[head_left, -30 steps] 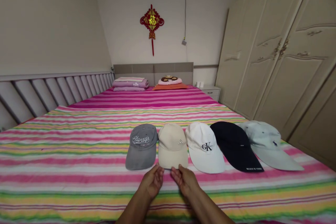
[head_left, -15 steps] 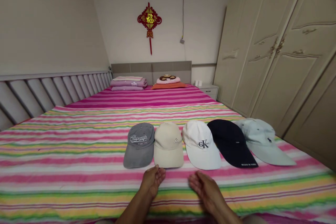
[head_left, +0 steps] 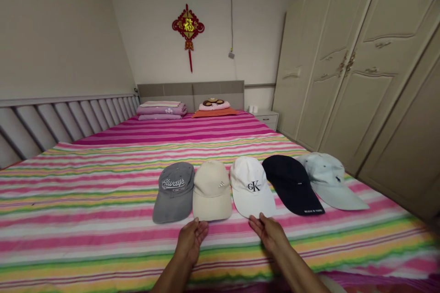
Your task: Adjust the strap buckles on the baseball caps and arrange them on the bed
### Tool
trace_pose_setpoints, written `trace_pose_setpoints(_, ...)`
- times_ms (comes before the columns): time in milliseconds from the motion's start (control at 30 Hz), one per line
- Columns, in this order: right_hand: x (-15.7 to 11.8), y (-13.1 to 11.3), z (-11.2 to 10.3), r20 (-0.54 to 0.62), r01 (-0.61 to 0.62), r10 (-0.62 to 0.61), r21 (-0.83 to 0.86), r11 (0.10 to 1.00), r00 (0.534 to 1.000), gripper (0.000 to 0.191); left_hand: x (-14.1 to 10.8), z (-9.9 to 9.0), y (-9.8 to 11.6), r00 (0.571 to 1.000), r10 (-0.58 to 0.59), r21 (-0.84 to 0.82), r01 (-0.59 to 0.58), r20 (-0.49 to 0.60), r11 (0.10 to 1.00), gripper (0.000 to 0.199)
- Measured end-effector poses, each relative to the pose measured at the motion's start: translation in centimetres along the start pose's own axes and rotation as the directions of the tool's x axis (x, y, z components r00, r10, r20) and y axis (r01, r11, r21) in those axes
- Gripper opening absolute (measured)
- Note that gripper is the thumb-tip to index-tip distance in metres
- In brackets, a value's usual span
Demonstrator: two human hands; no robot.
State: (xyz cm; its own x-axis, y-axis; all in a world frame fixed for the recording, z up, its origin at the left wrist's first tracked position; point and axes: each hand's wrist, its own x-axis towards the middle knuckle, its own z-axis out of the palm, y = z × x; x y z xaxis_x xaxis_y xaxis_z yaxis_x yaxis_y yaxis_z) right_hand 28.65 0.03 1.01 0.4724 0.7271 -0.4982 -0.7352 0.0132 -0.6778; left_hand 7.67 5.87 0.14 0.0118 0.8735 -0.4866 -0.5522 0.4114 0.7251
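the striped bedsheet (head_left: 85, 224) spreads before you. on it, in a row, lie the gray cap (head_left: 173, 197), beige cap (head_left: 212, 192), white cap (head_left: 252, 181), black cap (head_left: 292, 183) and pale cap (head_left: 325, 174), brims your way, probably so each edge is easy to reach. your right hand (head_left: 271, 233) meets the white cap's brim; whether thumb and fingertips pinch it, i cannot tell. your left hand (head_left: 189, 239) sits by the beige brim, fingers loosely curled, thumb apart.
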Motion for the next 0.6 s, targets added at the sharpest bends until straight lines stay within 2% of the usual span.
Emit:
trace_pose_setpoints(267, 0.5, 0.3, -0.4, 0.045, 0.009, -0.005, -0.08, 0.997, 0.999, 0.017, -0.2, 0.1, -0.2, 1.0, 0.024, 0.013, -0.024, -0.02, 1.0, 0.012)
trace_pose_setpoints(367, 0.1, -0.3, -0.8, 0.085, -0.019, 0.03, -0.128, 0.992, 0.996, 0.014, -0.3, 0.1, -0.2, 0.999, 0.029, 0.018, -0.028, -0.017, 0.999, 0.011)
trace_pose_setpoints(467, -0.4, -1.4, -2.1, 0.13, -0.049, 0.075, -0.188, 0.981, 0.989, 0.018, -0.5, -0.3, 0.0, 1.0, 0.029, 0.038, -0.029, -0.008, 0.999, 0.007)
trace_pose_setpoints(533, -0.5, -2.6, -3.8, 0.123, -0.002, 0.026, -0.188, 0.982, 0.992, 0.023, -0.7, -0.9, 0.3, 1.0, 0.024, 0.081, -0.025, 0.003, 0.996, 0.003)
trace_pose_setpoints(600, -0.3, -4.1, -5.9, 0.055, 0.135, -0.128, -0.138, 0.981, 0.99, 0.022, -1.0, -1.6, 0.6, 0.999, 0.016, 0.157, -0.021, 0.032, 0.987, 0.004)
